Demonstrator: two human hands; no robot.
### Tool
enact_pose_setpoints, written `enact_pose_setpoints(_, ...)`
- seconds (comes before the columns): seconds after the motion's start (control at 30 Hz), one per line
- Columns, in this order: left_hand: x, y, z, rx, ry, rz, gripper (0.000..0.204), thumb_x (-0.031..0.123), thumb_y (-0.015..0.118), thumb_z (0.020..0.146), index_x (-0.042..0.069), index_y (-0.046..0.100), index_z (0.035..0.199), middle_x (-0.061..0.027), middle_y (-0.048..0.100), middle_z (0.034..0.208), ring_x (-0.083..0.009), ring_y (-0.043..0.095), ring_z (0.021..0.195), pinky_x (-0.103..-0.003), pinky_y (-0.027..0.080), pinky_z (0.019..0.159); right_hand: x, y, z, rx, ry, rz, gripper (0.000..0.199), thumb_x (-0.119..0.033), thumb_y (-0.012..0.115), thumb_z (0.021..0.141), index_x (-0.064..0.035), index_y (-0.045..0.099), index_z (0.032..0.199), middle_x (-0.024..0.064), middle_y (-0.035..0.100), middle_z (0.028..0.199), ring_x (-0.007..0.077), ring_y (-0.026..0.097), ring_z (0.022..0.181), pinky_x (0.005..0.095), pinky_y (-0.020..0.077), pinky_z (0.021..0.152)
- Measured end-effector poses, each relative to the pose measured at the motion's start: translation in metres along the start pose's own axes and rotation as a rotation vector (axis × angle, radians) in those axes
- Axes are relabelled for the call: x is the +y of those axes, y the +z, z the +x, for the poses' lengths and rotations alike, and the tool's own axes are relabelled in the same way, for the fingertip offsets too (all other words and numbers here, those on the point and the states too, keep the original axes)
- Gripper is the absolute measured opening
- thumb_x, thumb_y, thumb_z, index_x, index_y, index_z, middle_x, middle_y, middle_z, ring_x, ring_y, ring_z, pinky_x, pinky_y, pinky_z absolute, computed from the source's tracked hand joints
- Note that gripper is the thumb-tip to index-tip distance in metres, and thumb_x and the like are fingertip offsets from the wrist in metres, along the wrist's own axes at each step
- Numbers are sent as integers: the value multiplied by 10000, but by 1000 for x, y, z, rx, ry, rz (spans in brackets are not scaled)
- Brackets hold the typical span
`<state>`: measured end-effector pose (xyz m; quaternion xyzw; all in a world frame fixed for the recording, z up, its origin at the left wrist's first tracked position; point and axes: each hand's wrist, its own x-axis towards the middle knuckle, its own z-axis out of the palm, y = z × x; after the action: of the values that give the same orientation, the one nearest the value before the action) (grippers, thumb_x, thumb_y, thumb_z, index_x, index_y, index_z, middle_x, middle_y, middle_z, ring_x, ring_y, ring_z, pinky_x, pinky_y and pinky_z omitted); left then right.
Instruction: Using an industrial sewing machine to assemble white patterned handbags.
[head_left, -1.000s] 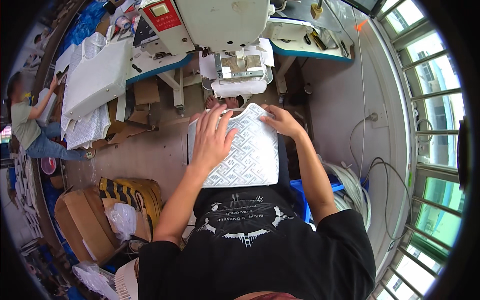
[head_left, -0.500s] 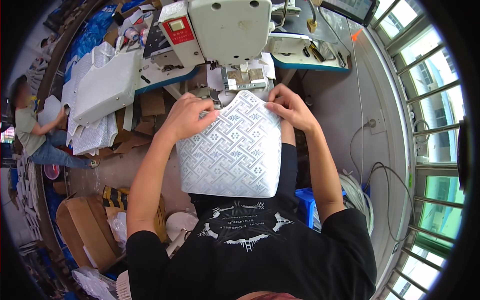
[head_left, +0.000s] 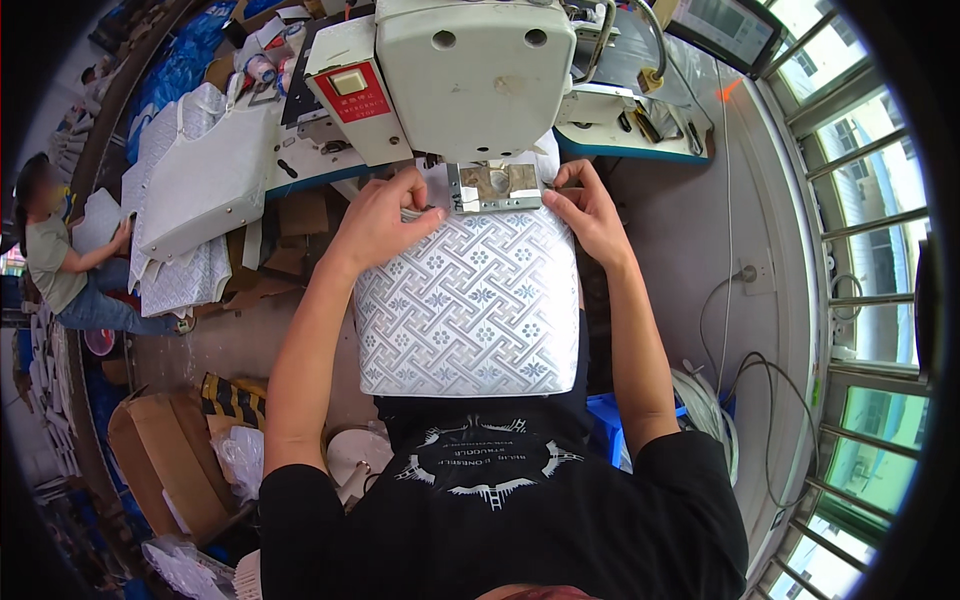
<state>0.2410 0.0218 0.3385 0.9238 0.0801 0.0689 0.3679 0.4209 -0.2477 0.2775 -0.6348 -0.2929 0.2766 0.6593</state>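
A white bag body [head_left: 468, 310] with a grey lattice and flower pattern hangs over my lap. Its upper edge lies at the metal clamp plate [head_left: 497, 205] of a white sewing machine [head_left: 475, 85], and the plate covers part of it. Thumb and fingers of my left hand [head_left: 388, 222] pinch the bag's upper left edge beside the plate. On the other side, my right hand [head_left: 590, 215] grips the upper right edge, thumb on the patterned face. The needle area is hidden behind the machine head.
Finished-looking white handbags [head_left: 205, 185] are piled at the left, by the table edge. Tools [head_left: 650, 122] lie on the right worktop. Cardboard boxes [head_left: 170, 460], a blue stool [head_left: 607, 425] and loose cables [head_left: 790, 420] stand around me. Another person [head_left: 70, 255] sits far left.
The bag has moved forward, away from me, and its upper edge now meets the clamp plate. Both hands still grip its sides, and my right hand sits slightly farther right.
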Motion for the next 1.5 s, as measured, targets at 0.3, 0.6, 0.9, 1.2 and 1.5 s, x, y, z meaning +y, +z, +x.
enact_pose_setpoints(0.3, -3, -3, 5, -70, -39, -103, 344, 241, 791, 868, 17, 532, 901, -116, 626, 763, -324, 626, 721, -401, 502, 745, 28, 8, -1, 102, -124, 53, 169, -113, 629, 1066, -61, 500, 1161, -6, 580, 960, 24, 496, 847, 192, 392, 741)
enact_pose_setpoints(0.6, -27, 12, -11, 131, 192, 0, 322, 273, 782, 903, -9, 630, 868, -100, 588, 850, -294, 546, 974, -382, 443, 864, 28, 15, -4, 134, -160, 61, 168, -113, 602, 1075, -50, 513, 1204, -5, 584, 983, 31, 486, 838, 201, 393, 748)
enact_pose_setpoints(0.9, -35, 9, 2, -34, 77, -105, 377, 313, 789, 899, -13, 644, 776, -81, 562, 823, -265, 473, 894, -383, 423, 813, 28, 16, -2, 147, -203, 100, 180, -110, 616, 1068, -26, 533, 1204, -5, 596, 937, 36, 518, 835, 193, 406, 742)
enact_pose_setpoints(1.2, -30, 6, 3, -72, 13, -133, 399, 334, 797, 891, -9, 634, 769, -75, 557, 830, -254, 496, 929, -369, 426, 848, 29, 12, -4, 134, -179, 103, 176, -101, 605, 1074, -43, 508, 1209, 5, 598, 971, 34, 500, 829, 202, 404, 736)
enact_pose_setpoints(1.5, -41, 8, 3, -84, 25, -188, 416, 357, 800, 907, -3, 633, 781, -70, 561, 838, -252, 520, 996, -368, 430, 891, 25, 14, -3, 137, -161, 53, 184, -106, 612, 1073, -46, 513, 1215, 2, 594, 967, 39, 503, 840, 202, 408, 749)
